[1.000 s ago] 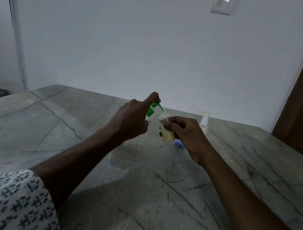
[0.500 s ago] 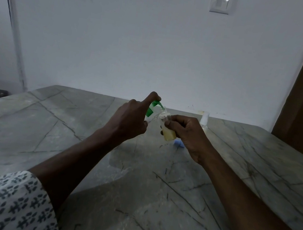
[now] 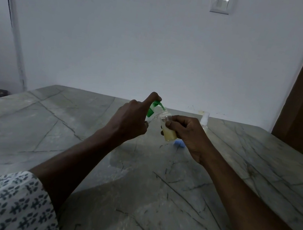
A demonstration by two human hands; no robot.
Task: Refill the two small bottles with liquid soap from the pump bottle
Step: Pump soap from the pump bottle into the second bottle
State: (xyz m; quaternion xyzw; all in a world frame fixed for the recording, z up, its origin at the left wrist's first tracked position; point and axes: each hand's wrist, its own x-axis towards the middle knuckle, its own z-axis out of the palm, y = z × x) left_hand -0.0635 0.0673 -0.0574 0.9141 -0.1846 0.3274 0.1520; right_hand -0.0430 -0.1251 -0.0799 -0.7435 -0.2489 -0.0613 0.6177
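Green plastic marks the middle of it all: the pump head (image 3: 154,108) of the pump bottle, with the left hand (image 3: 130,120) wrapped round the neck below it and the index finger lying on top of the pump. The bottle's body is mostly hidden behind that hand. The nozzle points at the open mouth of a small bottle (image 3: 167,128), which the right hand (image 3: 187,135) pinches by the neck and tilts toward the spout, just beside the pump head and above the grey stone table (image 3: 64,141).

Yellowish soap fills roughly the lower third of that small bottle, so by my reckoning it is partly filled and needs more strokes. Beyond the pump head, further right near the wall, stands the second small bottle (image 3: 204,120) with a white cap on; how full it is I cannot tell. A blue object (image 3: 179,143), perhaps a cap, lies on the table just below the right hand.
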